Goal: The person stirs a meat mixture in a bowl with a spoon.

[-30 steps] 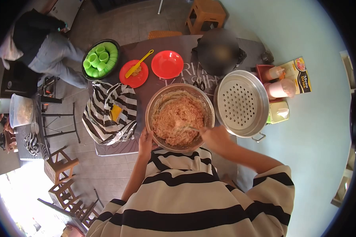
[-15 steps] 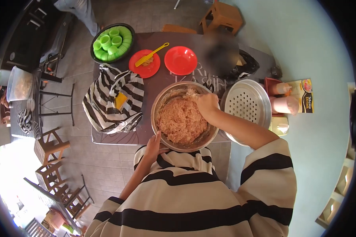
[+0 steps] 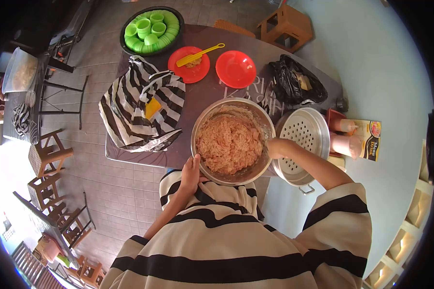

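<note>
A metal mixing bowl [image 3: 200, 166] at the table's front edge holds a mound of pinkish, minced-meat-like mixture [image 3: 230, 143]. My left hand [image 3: 191, 173] grips the bowl's lower left side, thumb up against the rim and fingers underneath. Over the right rim, my right hand [image 3: 277, 148] is closed, knuckles up; its fingertips are hidden, so whatever it holds does not show. Just right of the bowl, partly behind my right forearm, sits a perforated metal steamer pan [image 3: 301, 127] with a side handle.
A black-and-white striped plastic bag [image 3: 125, 113] lies left of the bowl. Beyond stand a red plate [image 3: 200, 73] with a yellow spatula [image 3: 193, 58], another red plate [image 3: 236, 70], a black basin of green cups [image 3: 147, 44] and a black plastic bag [image 3: 287, 79]. Bottles [image 3: 346, 144] stand rightward.
My right hand has moved from inside the bowl's upper right, over the mixture, down to its right rim. My left hand stays on the bowl. The view has shifted, and a person's leg left it.
</note>
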`<state>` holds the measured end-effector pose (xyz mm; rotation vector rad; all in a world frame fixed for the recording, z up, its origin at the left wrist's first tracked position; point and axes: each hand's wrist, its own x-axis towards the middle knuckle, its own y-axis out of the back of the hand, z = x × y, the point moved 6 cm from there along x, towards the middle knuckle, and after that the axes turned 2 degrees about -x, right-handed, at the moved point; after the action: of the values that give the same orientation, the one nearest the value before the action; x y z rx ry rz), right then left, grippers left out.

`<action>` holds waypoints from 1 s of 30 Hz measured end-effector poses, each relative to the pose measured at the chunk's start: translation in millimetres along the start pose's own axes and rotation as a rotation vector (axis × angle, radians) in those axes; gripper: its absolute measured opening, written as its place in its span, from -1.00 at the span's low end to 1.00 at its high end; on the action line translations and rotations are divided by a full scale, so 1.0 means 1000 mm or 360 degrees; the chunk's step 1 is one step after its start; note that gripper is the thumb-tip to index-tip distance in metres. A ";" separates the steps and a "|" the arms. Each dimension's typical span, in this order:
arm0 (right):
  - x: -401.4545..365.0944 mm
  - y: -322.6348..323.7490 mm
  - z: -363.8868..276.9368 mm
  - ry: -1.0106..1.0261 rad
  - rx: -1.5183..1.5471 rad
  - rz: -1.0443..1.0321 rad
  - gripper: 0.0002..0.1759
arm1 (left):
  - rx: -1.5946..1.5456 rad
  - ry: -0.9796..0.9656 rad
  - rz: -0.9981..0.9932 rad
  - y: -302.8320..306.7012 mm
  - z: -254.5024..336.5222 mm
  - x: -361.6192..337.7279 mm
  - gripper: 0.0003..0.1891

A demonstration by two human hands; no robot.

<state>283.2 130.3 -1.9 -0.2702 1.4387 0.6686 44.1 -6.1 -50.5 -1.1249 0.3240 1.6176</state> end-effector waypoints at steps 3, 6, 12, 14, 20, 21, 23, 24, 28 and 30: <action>0.000 -0.025 -0.008 0.0039 0.0302 -0.0305 -0.77 | 0.0091 0.0031 0.0024 0.001 -0.003 0.002 -0.58; 0.003 -0.058 -0.029 0.0230 0.0965 -0.0498 -0.69 | 0.0039 0.0025 0.0010 -0.001 -0.002 0.002 -0.61; -0.010 -0.073 -0.096 0.0295 0.2210 -0.0750 -0.72 | 0.0075 0.0066 -0.0067 -0.005 0.004 -0.002 -0.64; -0.009 -0.072 -0.116 0.0292 0.2490 -0.0830 -0.72 | 0.0054 0.0109 -0.0087 -0.005 0.004 -0.004 -0.64; -0.010 -0.047 -0.159 0.0432 0.3590 -0.1042 -0.77 | 0.0057 0.0137 -0.0151 -0.005 0.008 -0.005 -0.62; -0.008 -0.046 -0.161 0.0447 0.3595 -0.1043 -0.77 | 0.0069 0.0132 -0.0148 -0.004 0.009 -0.005 -0.62; -0.003 -0.039 -0.163 0.0568 0.3855 -0.1149 -0.77 | 0.0119 0.0171 -0.0136 -0.003 0.007 -0.004 -0.63; -0.002 -0.036 -0.161 0.0586 0.3864 -0.1144 -0.77 | 0.0134 0.0164 -0.0138 -0.003 0.007 -0.004 -0.63; -0.006 -0.015 -0.155 0.0900 0.4234 -0.1336 -0.77 | 0.0128 0.0121 -0.0109 -0.004 0.009 -0.002 -0.62; -0.002 -0.012 -0.155 0.1162 0.4458 -0.1565 -0.78 | 0.0128 0.0134 -0.0108 0.004 -0.002 -0.005 -0.62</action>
<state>163.4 34.7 -24.6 1.0488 1.2779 -2.4749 41.5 -12.0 -49.1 -1.1330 0.3984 1.4879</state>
